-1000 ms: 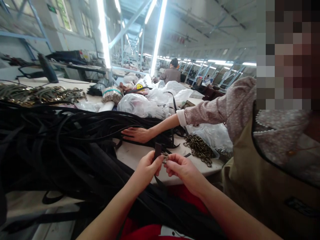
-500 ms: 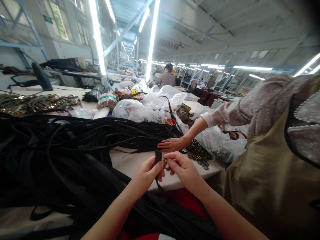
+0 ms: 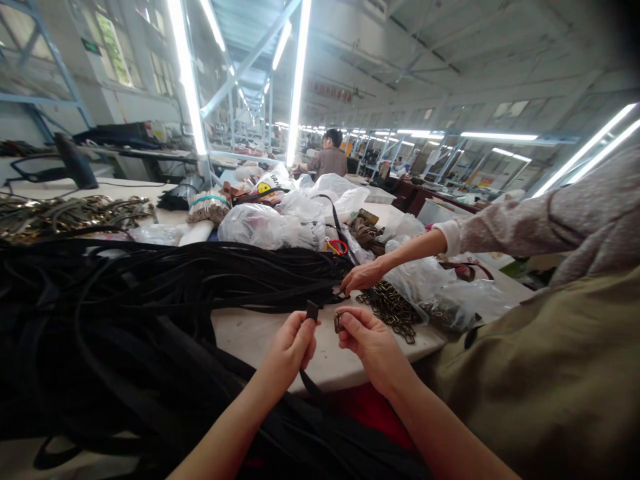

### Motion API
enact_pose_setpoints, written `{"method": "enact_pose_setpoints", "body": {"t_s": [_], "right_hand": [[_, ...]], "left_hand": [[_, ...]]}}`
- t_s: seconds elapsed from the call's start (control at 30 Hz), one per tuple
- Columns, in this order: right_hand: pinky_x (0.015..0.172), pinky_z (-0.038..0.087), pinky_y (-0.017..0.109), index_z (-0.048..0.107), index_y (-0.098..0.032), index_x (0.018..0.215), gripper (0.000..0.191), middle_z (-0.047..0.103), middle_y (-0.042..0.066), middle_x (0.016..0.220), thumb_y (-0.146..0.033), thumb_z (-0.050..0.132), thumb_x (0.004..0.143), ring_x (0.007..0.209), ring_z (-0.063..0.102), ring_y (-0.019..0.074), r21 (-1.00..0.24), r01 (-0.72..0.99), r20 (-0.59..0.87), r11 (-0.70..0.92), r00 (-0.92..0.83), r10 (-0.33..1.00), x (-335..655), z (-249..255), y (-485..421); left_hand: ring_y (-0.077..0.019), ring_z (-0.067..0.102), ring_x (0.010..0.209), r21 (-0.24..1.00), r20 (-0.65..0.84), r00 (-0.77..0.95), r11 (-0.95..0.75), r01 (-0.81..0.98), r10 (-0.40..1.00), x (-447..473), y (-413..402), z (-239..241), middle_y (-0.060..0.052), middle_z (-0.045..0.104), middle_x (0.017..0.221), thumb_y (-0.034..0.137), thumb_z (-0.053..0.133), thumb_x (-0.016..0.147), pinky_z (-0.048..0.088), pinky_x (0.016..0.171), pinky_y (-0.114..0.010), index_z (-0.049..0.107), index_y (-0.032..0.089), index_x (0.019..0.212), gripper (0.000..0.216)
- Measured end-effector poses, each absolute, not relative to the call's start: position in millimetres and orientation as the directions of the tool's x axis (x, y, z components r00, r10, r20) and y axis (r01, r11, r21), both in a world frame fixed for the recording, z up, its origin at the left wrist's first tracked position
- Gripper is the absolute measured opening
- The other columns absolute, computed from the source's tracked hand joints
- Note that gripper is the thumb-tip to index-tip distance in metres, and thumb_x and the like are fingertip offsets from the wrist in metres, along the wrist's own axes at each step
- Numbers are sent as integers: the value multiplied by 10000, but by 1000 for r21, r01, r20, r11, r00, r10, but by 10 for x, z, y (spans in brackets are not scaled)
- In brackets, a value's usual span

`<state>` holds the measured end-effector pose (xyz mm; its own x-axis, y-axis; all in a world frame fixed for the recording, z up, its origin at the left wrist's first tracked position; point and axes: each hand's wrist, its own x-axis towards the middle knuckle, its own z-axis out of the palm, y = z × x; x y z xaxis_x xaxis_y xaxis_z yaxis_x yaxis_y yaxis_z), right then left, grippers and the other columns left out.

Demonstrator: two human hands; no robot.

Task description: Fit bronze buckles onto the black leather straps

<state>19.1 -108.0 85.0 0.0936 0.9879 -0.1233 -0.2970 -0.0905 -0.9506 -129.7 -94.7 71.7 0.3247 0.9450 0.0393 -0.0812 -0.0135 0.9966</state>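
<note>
1. Pale bench: its bare patch is a sensible place to work over, since a dropped part would likely land in plain sight.

2. Heap of black straps: it covers much of the left side and spills toward the person. Staying clear of its loops should prevent snags.

3. Pile of metal fittings: it lies on the bench's right part and looks within easy reach.

4. Co-worker's hand: it is at the right end of the heap, close by, so small, unhurried movements seem best.

5. Left hand: thumb and fingers are clamped on a black strap, close to its tip. Such a short grip should stop the end flopping.

6. Right hand: thumb and fingers pinch one metal fitting. A light hold at its edge would probably leave more of it visible.

7. Strap tip: it stands up above the left fingers; more strap hangs below. Holding it flat and untwisted looks wise.

8. The pinched fitting: it is apart from the strap tip, at nearly the same height. Its exact form is too small to tell.
</note>
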Motion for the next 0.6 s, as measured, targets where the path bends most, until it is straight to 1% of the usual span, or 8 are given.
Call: {"method": "enact_pose_setpoints", "body": {"t_s": [0.1,0.2,0.37,0.43,0.5,0.57,0.6], "right_hand": [[537,454,225,658,-164,851,348,572,0,680,-404,727,609,555,501,82,-945,-300,-154,-129,60,986,256,897,-1054],[519,447,211,672,-163,837,334,573,2,676,-394,734,604,547,493,76,-937,-301,-185,-177,-4,983,286,924,-1052],[469,415,169,679,-158,791,276,567,-7,659,-341,753,598,493,458,42,-881,-372,-264,-293,-128,956,309,906,-1046],[448,397,161,677,-155,772,264,565,-10,650,-326,761,589,465,443,32,-856,-384,-305,-347,-169,937,319,883,-1044],[436,385,163,671,-153,759,263,572,-7,652,-325,763,583,454,443,32,-837,-382,-340,-392,-198,919,323,858,-1046],[436,381,170,663,-153,752,269,577,-6,647,-327,765,572,454,449,38,-831,-384,-349,-402,-201,915,319,838,-1052],[440,382,175,659,-154,750,272,578,-8,636,-328,763,568,455,450,42,-836,-384,-342,-391,-190,920,314,833,-1055]], "left_hand": [[-48,253,371,998,-37,386,50,-24,922,-1316,-871,671,104,332,438,507,462,776,183,379,-179,467,156,789,351],[-44,247,389,997,-80,472,78,24,878,-1335,-829,665,103,314,450,508,496,753,179,385,-176,486,149,763,359],[-52,261,433,994,-99,567,53,97,818,-1405,-818,722,82,323,487,464,489,774,185,409,-184,510,145,727,323],[-62,287,473,992,-91,601,17,128,794,-1437,-818,763,67,345,530,447,490,779,211,432,-188,527,142,736,310],[-76,326,530,987,-40,637,-68,144,770,-1447,-822,805,48,385,583,426,489,787,256,475,-194,546,141,749,292],[-86,346,564,981,15,654,-139,138,756,-1421,-835,830,37,406,612,417,463,808,285,509,-200,545,144,753,290],[-86,345,556,982,31,651,-144,120,759,-1395,-846,831,40,402,605,422,431,826,289,510,-201,532,148,771,298]]}}
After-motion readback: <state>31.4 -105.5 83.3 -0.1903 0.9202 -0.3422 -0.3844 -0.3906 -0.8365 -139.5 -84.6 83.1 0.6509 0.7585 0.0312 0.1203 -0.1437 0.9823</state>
